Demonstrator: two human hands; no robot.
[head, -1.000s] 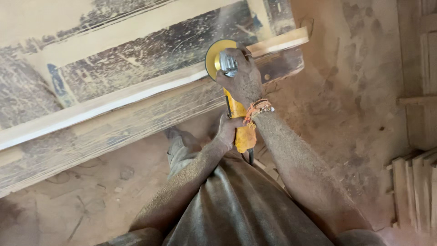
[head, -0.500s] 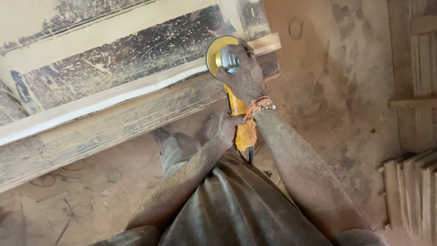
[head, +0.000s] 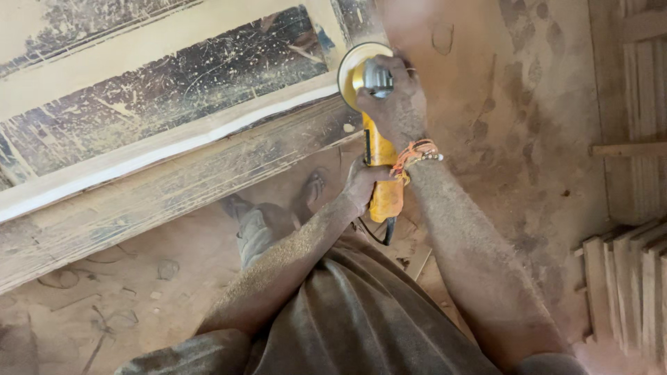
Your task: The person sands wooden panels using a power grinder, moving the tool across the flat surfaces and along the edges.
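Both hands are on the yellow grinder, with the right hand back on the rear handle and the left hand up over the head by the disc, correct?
Not quite: the hands are swapped. In the head view the right hand covers the head of the yellow grinder beside the disc, and the left hand grips the rear handle. Both hands are indeed on the tool.

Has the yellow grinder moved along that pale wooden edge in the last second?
Yes. The yellow grinder has slid rightward along the pale wooden edge, reaching its right-hand end.
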